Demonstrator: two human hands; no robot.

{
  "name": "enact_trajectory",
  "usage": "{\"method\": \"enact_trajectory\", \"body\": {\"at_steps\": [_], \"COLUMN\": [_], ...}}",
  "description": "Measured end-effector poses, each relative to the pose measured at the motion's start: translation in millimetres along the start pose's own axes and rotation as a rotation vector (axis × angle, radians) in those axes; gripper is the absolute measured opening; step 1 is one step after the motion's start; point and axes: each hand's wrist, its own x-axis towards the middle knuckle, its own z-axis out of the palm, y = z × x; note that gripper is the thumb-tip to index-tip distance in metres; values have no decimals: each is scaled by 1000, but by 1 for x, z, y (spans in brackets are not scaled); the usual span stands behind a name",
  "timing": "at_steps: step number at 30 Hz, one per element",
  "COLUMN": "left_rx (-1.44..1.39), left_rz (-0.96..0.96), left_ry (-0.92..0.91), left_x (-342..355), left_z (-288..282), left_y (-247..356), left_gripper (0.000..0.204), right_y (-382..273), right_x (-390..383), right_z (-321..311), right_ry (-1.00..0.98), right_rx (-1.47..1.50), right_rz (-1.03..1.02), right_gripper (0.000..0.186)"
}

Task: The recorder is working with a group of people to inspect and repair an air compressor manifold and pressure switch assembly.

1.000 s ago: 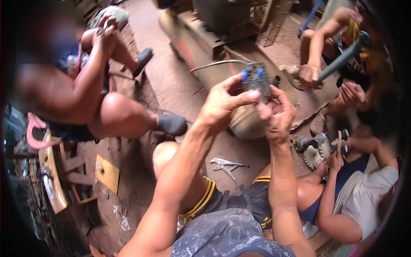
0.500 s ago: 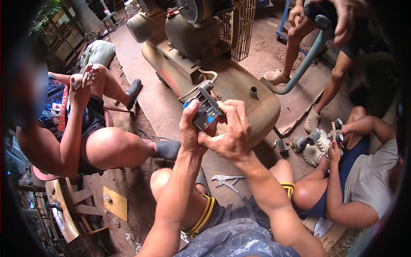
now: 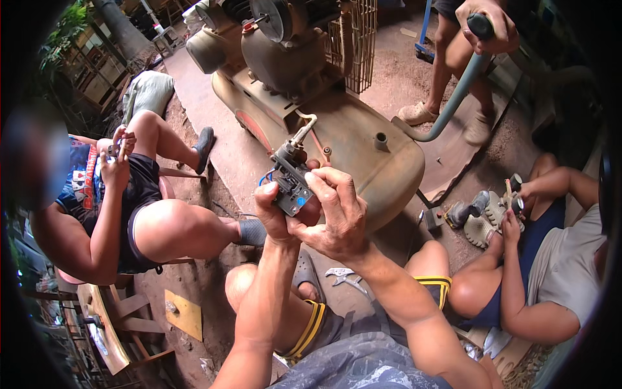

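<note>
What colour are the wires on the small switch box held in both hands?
Blue, showing at the left side of the grey switch box, best seen in the head view.

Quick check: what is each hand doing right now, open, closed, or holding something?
Left hand: closed on the small grey metal switch box with blue wires.
Right hand: closed on the same box, fingers over its top.

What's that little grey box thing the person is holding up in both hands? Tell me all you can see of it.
The small grey switch box looks like dark plastic and metal, blocky, held tilted above the rusty compressor tank. Blue wires show at its left side and a pale metal fitting sticks up from its top. The left hand cradles it from below; the right hand grips its right side.
</note>
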Motion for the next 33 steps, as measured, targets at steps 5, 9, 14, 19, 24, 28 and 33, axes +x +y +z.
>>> {"method": "enact_trajectory", "body": {"at_steps": [5, 9, 14, 19, 24, 28, 33], "left_rx": [46, -5, 136, 394, 435, 553, 552], "left_rz": [-24, -17, 26, -20, 26, 58, 68], "left_ry": [29, 19, 110, 180, 209, 250, 349], "left_x": [1, 2, 0, -3, 0, 1, 4], "left_z": [3, 7, 13, 19, 18, 14, 9], "left_y": [2, -3, -2, -2, -7, -8, -19], "left_gripper": [65, 65, 66, 73, 74, 72, 63], "right_y": [0, 2, 0, -4, -4, 1, 15], "right_x": [-2, -4, -1, 3, -2, -9, -15], "right_z": [3, 4, -4, -21, -25, -23, -32], "right_ry": [54, 73, 79, -47, -88, -51, -94], "right_rx": [84, 69, 20, 72, 51, -34, -64], "right_rz": [43, 20, 50, 306, 319, 257, 207], "right_gripper": [84, 91, 87, 82, 82, 83, 86]}}
